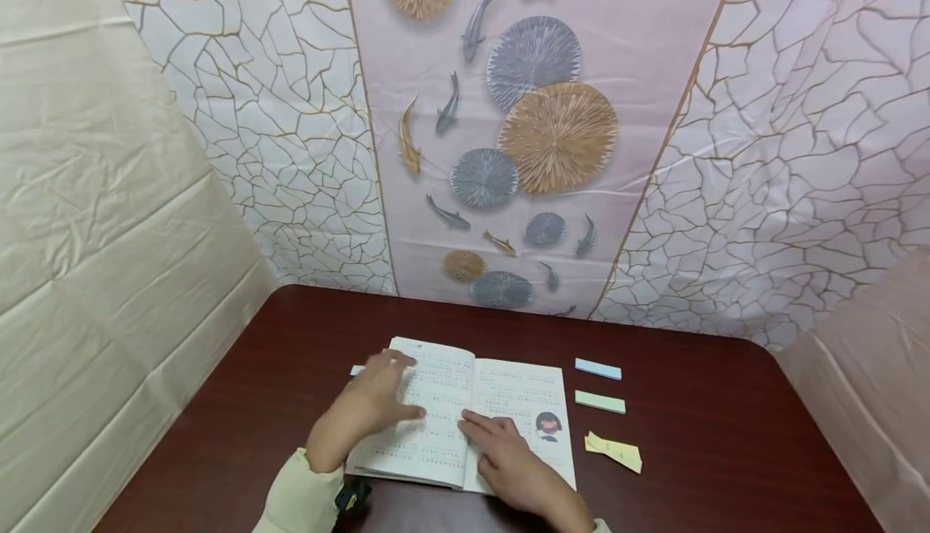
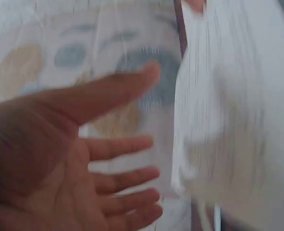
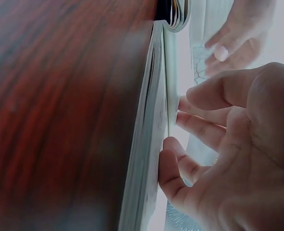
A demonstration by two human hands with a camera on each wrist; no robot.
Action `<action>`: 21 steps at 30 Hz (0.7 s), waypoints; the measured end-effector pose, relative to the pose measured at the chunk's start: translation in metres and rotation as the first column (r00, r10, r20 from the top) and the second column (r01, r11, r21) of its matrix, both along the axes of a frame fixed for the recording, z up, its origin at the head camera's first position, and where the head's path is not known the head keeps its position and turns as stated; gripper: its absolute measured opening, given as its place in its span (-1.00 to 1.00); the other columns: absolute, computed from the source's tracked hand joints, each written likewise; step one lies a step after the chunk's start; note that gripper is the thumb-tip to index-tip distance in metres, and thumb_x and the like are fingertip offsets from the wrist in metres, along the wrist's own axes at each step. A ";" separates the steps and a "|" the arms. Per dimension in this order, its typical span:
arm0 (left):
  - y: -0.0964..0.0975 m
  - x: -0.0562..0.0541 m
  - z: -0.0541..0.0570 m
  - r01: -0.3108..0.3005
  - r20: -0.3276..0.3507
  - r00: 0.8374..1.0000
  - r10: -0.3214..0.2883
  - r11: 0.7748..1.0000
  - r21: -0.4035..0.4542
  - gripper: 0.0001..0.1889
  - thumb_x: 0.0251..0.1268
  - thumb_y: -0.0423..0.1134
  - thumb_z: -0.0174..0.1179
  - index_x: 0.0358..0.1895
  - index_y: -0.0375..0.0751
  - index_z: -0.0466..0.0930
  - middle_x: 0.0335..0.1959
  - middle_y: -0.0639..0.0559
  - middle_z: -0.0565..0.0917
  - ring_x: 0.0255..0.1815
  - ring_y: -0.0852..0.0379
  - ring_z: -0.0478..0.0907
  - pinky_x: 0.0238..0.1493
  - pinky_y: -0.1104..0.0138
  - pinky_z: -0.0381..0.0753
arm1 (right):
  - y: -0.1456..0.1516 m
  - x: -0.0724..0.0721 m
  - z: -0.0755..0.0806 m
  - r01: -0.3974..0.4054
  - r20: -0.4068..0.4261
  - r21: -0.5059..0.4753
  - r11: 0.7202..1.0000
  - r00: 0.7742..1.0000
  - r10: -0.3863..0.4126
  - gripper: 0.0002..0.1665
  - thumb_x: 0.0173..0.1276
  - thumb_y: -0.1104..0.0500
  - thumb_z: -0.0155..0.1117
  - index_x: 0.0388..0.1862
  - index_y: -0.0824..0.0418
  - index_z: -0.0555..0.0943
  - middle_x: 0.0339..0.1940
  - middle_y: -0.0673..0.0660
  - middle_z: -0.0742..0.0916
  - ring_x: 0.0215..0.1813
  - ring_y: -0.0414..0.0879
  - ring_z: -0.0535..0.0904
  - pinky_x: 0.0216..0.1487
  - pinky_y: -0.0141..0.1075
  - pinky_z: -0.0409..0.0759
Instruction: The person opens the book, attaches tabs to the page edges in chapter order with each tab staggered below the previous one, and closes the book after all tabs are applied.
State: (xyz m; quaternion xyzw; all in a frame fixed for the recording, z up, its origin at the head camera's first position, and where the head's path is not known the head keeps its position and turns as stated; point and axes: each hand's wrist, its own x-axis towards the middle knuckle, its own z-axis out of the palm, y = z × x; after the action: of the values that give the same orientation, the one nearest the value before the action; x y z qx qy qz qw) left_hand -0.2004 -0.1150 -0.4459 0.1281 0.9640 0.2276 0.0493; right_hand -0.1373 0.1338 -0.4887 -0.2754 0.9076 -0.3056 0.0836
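An open book with printed pages lies on the dark red table. Above its left page is my left hand, thumb and fingers spread and holding nothing; in the left wrist view this hand is apart from the blurred white pages. My right hand rests on the right page, index and middle fingers stretched toward the spine. From the right wrist, the fingertips of this hand touch the book. A pale blue strip sticks out past the book's left edge, partly hidden by the left hand.
Right of the book lie a blue sticky-note strip, a green one and yellow ones fanned apart. A small dark object shows by the left sleeve. Patterned cloth hangs behind the table.
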 end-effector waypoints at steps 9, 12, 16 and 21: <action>0.038 0.018 -0.024 0.169 0.038 0.985 -0.166 0.980 -0.102 -0.13 0.06 0.20 0.60 0.39 -0.21 0.56 0.48 -0.41 0.42 0.53 -0.41 0.32 0.41 -0.22 0.43 | -0.001 0.003 -0.001 -0.009 -0.048 0.004 1.000 0.999 0.009 -0.36 0.43 0.41 0.13 0.50 0.29 0.51 0.58 0.21 0.49 0.34 0.16 0.44 0.29 0.09 0.53; 0.043 0.019 -0.027 0.140 0.100 0.986 -0.131 0.985 -0.096 -0.09 0.06 0.20 0.61 0.43 -0.20 0.52 0.53 -0.45 0.36 0.56 -0.46 0.27 0.42 -0.27 0.41 | -0.002 0.004 -0.002 -0.007 -0.050 -0.001 1.000 0.999 0.007 -0.37 0.44 0.37 0.18 0.50 0.28 0.51 0.58 0.20 0.49 0.33 0.15 0.44 0.28 0.08 0.54; 0.044 0.017 -0.028 0.127 0.151 0.982 -0.118 0.991 -0.051 -0.07 0.03 0.14 0.64 0.44 -0.23 0.51 0.55 -0.48 0.32 0.58 -0.51 0.21 0.43 -0.29 0.39 | -0.002 0.003 -0.003 -0.002 -0.032 -0.011 1.000 0.999 0.001 -0.38 0.49 0.30 0.24 0.52 0.26 0.49 0.60 0.17 0.48 0.35 0.13 0.43 0.29 0.10 0.53; 0.045 0.014 -0.030 0.128 0.165 0.978 -0.125 0.992 -0.007 -0.09 0.03 0.08 0.65 0.43 -0.26 0.49 0.56 -0.50 0.29 0.60 -0.53 0.14 0.46 -0.29 0.35 | 0.003 0.002 0.000 0.002 -0.001 -0.031 1.000 1.000 -0.002 -0.39 0.57 0.18 0.26 0.54 0.27 0.46 0.61 0.21 0.44 0.45 0.20 0.40 0.37 0.21 0.48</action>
State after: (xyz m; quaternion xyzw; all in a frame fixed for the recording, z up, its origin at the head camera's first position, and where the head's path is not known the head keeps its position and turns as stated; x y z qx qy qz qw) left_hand -0.1859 -0.0704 -0.4762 0.1695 0.9486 0.2251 0.1442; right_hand -0.1357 0.1368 -0.4887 -0.2760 0.9030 -0.3197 0.0788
